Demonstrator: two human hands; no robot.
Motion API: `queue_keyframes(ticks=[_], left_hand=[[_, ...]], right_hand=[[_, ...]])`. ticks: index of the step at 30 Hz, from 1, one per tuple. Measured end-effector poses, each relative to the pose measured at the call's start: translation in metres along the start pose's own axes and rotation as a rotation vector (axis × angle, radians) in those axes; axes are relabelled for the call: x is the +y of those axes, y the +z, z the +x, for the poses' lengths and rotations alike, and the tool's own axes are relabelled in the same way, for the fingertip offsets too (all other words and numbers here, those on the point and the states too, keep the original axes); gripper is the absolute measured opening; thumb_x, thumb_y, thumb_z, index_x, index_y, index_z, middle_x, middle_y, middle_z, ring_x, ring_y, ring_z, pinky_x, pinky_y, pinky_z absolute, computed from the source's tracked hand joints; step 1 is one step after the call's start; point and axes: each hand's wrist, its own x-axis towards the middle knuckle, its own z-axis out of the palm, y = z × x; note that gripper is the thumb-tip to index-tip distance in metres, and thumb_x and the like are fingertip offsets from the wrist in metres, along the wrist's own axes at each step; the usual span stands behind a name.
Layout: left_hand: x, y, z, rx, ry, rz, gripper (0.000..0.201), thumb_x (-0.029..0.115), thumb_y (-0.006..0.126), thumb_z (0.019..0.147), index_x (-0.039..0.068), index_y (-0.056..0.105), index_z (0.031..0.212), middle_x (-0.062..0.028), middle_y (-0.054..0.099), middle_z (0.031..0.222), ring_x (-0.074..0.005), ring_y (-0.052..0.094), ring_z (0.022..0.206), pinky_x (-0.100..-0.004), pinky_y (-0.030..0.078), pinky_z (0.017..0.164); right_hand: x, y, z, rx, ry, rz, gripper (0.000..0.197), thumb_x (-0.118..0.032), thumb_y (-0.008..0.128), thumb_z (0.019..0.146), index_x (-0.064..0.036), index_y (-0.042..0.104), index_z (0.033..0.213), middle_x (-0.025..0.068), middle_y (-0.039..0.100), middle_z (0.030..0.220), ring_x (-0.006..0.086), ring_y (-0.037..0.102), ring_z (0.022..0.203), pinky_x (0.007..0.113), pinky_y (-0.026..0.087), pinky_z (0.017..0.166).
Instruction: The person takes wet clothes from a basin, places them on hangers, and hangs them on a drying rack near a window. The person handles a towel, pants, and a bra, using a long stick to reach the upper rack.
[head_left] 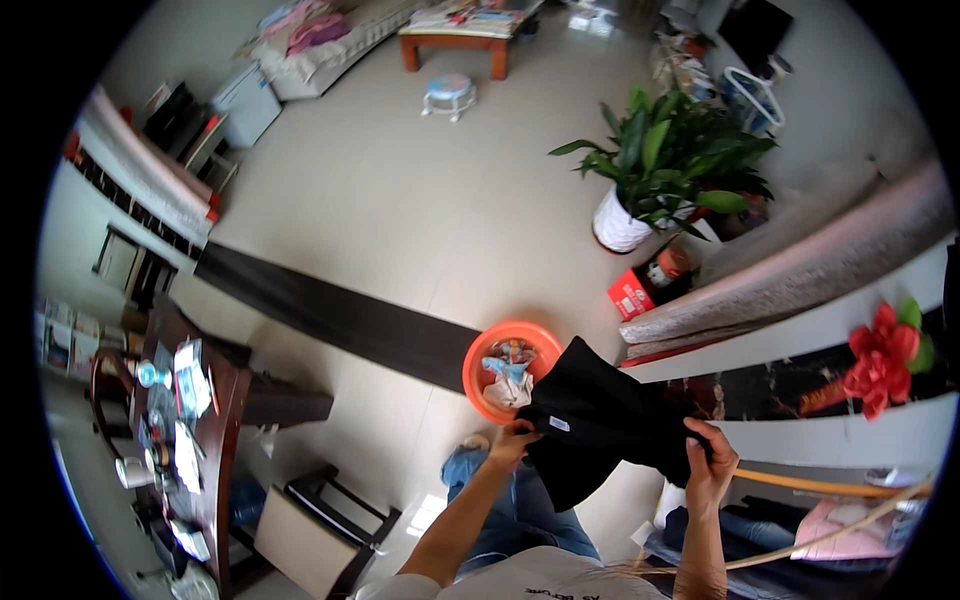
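Stretched between my two hands is a black garment (600, 425), with a small white label near its left end; its exact kind I cannot tell. My left hand (511, 445) pinches the labelled end, and my right hand (711, 462) grips the opposite edge. Just beyond my left hand, an orange basin (474, 362) stands on the floor. Crumpled light-coloured clothes (508, 382) lie in it, and the garment overlaps part of its right rim.
Clothes hang at the lower right beside a curved wooden rod (800, 482). A chair (305, 535) and a cluttered dark table (225, 430) stand to the left. Farther off are a potted plant (650, 160), a red box (632, 295), a small stool (449, 95) and a low table (455, 45).
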Motion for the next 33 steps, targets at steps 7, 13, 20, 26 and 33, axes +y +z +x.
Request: queue_keyframes(ticks=[7,13,20,26,33], left_hand=[[0.167,0.005,-0.103,0.170,1.040,0.666,0.022,-0.008,0.060,0.073,0.002,0.055,0.092,-0.0006,0.052,0.072,-0.0071,0.047,0.066,-0.0207,0.040,0.059],[0.261,0.053,-0.170,-0.048,1.004,0.458,0.038,-0.011,0.053,0.072,0.000,0.050,0.108,-0.0018,0.048,0.075,-0.0102,0.045,0.070,-0.0227,0.040,0.066],[0.249,0.100,-0.230,-0.457,1.137,0.452,0.014,-0.009,0.043,0.067,0.001,0.051,0.073,0.0006,0.044,0.069,-0.0086,0.039,0.064,-0.0213,0.033,0.060],[0.240,0.090,-0.227,-0.632,1.221,0.663,0.015,-0.009,0.043,0.070,-0.001,0.055,0.076,-0.0036,0.054,0.072,-0.0112,0.049,0.066,-0.0227,0.040,0.063],[0.235,0.107,-0.257,-0.613,1.257,0.846,0.023,-0.007,0.040,0.075,-0.005,0.055,0.092,-0.0073,0.057,0.081,-0.0159,0.054,0.075,-0.0271,0.044,0.073]], right_hand=[[0.021,-0.048,-0.039,0.386,0.040,-0.109,0.012,0.000,0.052,0.084,0.0010,0.061,0.093,0.0060,0.061,0.080,0.0113,0.055,0.078,0.023,0.042,0.076],[-0.039,-0.065,-0.126,0.744,0.181,-0.290,0.012,0.001,0.054,0.083,0.0001,0.061,0.093,0.0109,0.060,0.073,0.0160,0.056,0.067,0.024,0.044,0.068],[0.078,0.042,-0.213,-0.009,0.531,-0.556,0.025,-0.021,0.064,0.071,-0.0152,0.063,0.095,0.0125,0.064,0.081,0.0324,0.062,0.080,0.042,0.050,0.072],[0.124,0.111,-0.278,0.242,0.776,-0.323,0.029,-0.017,0.059,0.075,-0.0074,0.060,0.102,0.0164,0.063,0.099,0.0381,0.060,0.093,0.042,0.050,0.078],[0.086,0.022,-0.363,0.157,0.594,-0.476,0.037,-0.016,0.055,0.081,-0.0020,0.042,0.113,0.0243,0.062,0.082,0.0397,0.060,0.082,0.047,0.048,0.072]])
